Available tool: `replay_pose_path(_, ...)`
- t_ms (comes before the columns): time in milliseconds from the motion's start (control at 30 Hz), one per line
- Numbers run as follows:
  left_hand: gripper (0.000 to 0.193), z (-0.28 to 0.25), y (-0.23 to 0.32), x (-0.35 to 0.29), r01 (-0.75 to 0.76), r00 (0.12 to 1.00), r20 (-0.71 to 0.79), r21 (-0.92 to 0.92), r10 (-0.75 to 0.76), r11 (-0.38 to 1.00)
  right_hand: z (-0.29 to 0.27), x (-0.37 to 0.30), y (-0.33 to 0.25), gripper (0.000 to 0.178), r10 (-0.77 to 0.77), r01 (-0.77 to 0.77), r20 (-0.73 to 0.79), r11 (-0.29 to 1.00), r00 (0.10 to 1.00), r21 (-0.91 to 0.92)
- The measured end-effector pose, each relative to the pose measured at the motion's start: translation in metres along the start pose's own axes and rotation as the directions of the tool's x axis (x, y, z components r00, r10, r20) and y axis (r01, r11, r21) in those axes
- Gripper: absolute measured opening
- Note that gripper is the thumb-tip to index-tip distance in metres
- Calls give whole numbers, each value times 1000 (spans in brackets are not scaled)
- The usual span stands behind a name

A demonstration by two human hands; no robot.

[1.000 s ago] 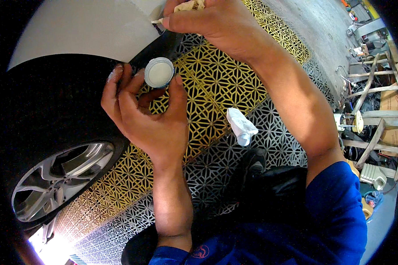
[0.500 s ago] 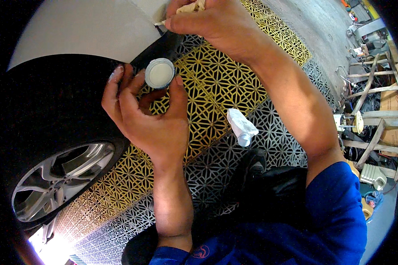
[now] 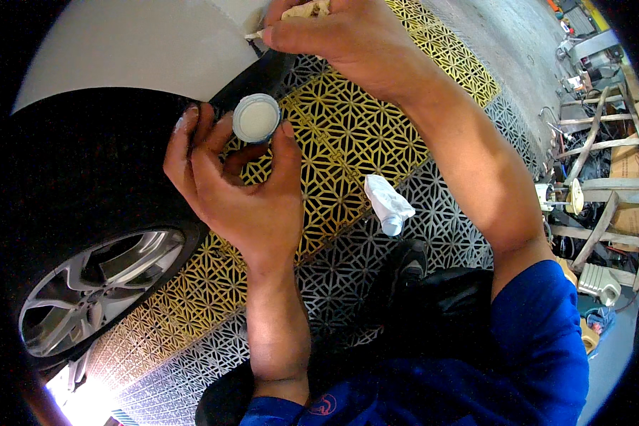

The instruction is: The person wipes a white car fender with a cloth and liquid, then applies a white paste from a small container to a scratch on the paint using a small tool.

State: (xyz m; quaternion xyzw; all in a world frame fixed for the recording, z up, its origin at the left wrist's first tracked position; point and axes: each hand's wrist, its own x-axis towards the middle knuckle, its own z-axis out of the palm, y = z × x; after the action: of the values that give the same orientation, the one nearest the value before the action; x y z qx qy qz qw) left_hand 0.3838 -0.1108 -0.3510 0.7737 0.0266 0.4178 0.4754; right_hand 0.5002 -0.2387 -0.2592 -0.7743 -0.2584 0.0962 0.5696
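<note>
Between the fingertips and thumb of my left hand (image 3: 245, 192) is a small round bottle cap (image 3: 257, 119), its hollow side facing up with pale cream material inside. At the top edge, my right hand (image 3: 334, 32) pinches a crumpled beige cloth (image 3: 307, 10). One tip of the cloth reaches the lower edge of a light grey car body panel (image 3: 142, 50). My right fingertips are partly hidden by the hand and the picture's edge.
A car wheel (image 3: 96, 287) with a black tyre stands at left. On the yellow and grey lattice floor mat (image 3: 348, 142) lies a white tube (image 3: 388, 202) with a pale cap. My shoe (image 3: 412, 263) is close to it. Cluttered wooden racks (image 3: 596, 192) stand at right.
My right hand and the cloth have shifted very slightly along the panel edge, with a bit more of the cloth's tip showing. My left hand stays in place with the cap.
</note>
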Motion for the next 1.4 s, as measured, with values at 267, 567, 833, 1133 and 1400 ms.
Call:
replay_pose_path(267,49,-1,2,1,0,1000,19,29,0,1000,-5,-5,-3,18,-7,7,28,1000,1000,13)
replay_pose_path(567,48,1,-6,-2,-9,1000,0,20,9,1000,0,-22,-26,21,30,3,129,968,991,-250)
replay_pose_path(833,50,-1,-5,-1,-48,999,18,68,47,997,14,-8,12,31,-135,252,294,877,946,-408)
replay_pose_path(1133,49,2,-3,0,-50,999,8,54,50,997,-6,-3,16,23,-74,92,135,988,988,-128)
replay_pose_path(1400,46,-1,-3,0,-93,996,13,77,92,993,-14,-13,-11,19,74,-90,127,988,989,124)
